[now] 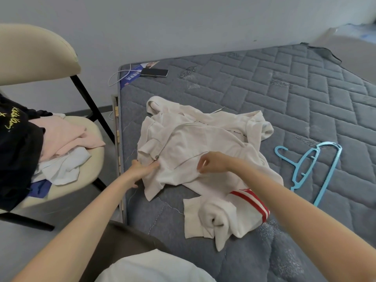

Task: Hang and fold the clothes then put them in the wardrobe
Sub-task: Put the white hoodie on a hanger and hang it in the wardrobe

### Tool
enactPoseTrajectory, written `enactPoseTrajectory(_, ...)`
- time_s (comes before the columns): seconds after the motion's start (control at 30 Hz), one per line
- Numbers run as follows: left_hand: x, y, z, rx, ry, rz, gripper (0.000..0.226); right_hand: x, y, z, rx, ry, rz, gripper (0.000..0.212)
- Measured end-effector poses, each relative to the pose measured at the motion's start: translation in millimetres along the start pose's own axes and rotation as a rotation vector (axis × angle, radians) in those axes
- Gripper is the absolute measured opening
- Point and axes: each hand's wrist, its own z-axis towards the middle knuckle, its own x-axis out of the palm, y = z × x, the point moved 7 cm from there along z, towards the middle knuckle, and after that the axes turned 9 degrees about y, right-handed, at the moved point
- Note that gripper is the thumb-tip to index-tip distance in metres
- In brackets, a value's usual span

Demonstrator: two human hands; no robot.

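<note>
Down at the near edge of the grey quilted mattress (284,110), one ribbed sleeve (223,216) lies bunched up, two red stripes (252,200) across it just above the cuff. Both hands are in on the white hoodie (193,139)! The left hand (142,169) lies nearly flat, fingers stretched out with the tips on the cloth right at the mattress's left edge, gripping nothing I can make out. The right hand (213,164) is curled tight, thumb and fingertips pinching a small fold near the middle of the garment. The hoodie itself is soft, creased cotton, spread in a rumpled heap from the left edge in toward the mattress's centre, hood up at the far side. Off to its right, well apart, lies a light blue plastic hanger (328,178): I count one hook, though the bars overlap and a second could be underneath. Left of the mattress stands one cream padded chair (95,157) on black metal legs, carrying three garments in a loose pile: a black top (18,151) with yellow script, a pink piece (67,137), a pale blue piece (61,169). Up at the far left corner rests one dark phone (154,72), with a white cable (116,76) looping over the edge.
</note>
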Motion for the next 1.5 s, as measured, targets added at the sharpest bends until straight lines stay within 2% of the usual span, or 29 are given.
enactPoseTrajectory(0.03, 3, 3, 1, -0.006, 0.007, 0.014, 0.11, -5, -2, 2, -0.001, -0.063, -0.057, 0.027)
enactPoseTrajectory(0.1, 10, 7, 4, -0.015, 0.011, 0.003, 0.11, -2, -11, 6, 0.081, -0.024, -0.21, 0.049)
enactPoseTrajectory(0.2, 20, 12, 8, -0.01, 0.047, -0.127, 0.09, 19, -36, 3, 0.286, 0.106, -0.493, 0.092)
enactPoseTrajectory(0.27, 28, 14, 8, -0.014, 0.089, -0.181, 0.081, 36, -46, 0, 0.312, 0.072, -0.649, 0.1)
enactPoseTrajectory(0.33, 34, 16, 5, -0.018, 0.102, -0.236, 0.074, 51, -52, -2, 0.281, -0.005, -0.724, 0.097)
enactPoseTrajectory(0.4, 32, 14, 3, 0.032, 0.045, -0.221, 0.06, 55, -55, -3, 0.239, -0.057, -0.697, 0.087)
enactPoseTrajectory(0.53, 9, 5, -12, 0.095, -0.033, -0.094, 0.041, 44, -48, -8, 0.129, -0.131, -0.611, 0.038)
enactPoseTrajectory(0.63, -14, -10, -26, 0.176, -0.059, 0.038, 0.042, 44, -42, -10, 0.081, -0.123, -0.637, 0.02)
enactPoseTrajectory(0.7, -26, -22, -36, 0.231, -0.092, 0.142, 0.039, 43, -40, -14, 0.099, -0.037, -0.634, 0.016)
enactPoseTrajectory(0.77, -39, -32, -43, 0.26, -0.147, 0.257, 0.029, 35, -43, -19, 0.198, 0.097, -0.584, 0.023)
enactPoseTrajectory(0.83, -49, -35, -45, 0.261, -0.188, 0.36, 0.027, 29, -49, -31, 0.379, 0.363, -0.579, 0.025)
enactPoseTrajectory(0.9, -51, -29, -45, 0.198, -0.156, 0.499, 0.035, 29, -52, -45, 0.584, 0.63, -0.61, 0.019)
enactPoseTrajectory(0.93, -48, -22, -46, 0.136, -0.126, 0.617, 0.043, 29, -50, -47, 0.629, 0.686, -0.671, 0.011)
enactPoseTrajectory(1.0, -43, -3, -48, 0.008, -0.061, 0.86, 0.049, 37, -48, -44, 0.628, 0.717, -0.754, 0.012)
enactPoseTrajectory(1.03, -41, 7, -48, -0.037, -0.036, 0.935, 0.047, 45, -51, -41, 0.625, 0.73, -0.688, 0.01)
enactPoseTrajectory(1.07, -40, 17, -47, -0.072, -0.022, 0.97, 0.046, 55, -55, -37, 0.594, 0.758, -0.57, 0.018)
enactPoseTrajectory(1.13, -42, 28, -46, -0.095, -0.055, 0.964, 0.052, 57, -54, -25, 0.474, 0.662, -0.399, 0.043)
enactPoseTrajectory(1.2, -45, 21, -45, -0.046, -0.137, 0.951, 0.06, 39, -48, -12, 0.337, 0.42, -0.35, 0.047)
enactPoseTrajectory(1.27, -43, 2, -43, 0.038, -0.207, 0.91, 0.068, 21, -48, -2, 0.283, 0.292, -0.251, 0.047)
enactPoseTrajectory(1.33, -33, -26, -40, 0.165, -0.246, 0.817, 0.068, 4, -47, 9, 0.241, 0.157, -0.159, 0.037)
enactPoseTrajectory(1.43, -8, -69, -35, 0.364, -0.269, 0.753, 0.063, -30, -41, 18, 0.147, -0.173, -0.077, 0.014)
enactPoseTrajectory(1.5, 9, -91, -28, 0.441, -0.269, 0.761, 0.059, -51, -37, 21, 0.112, -0.377, -0.066, 0.012)
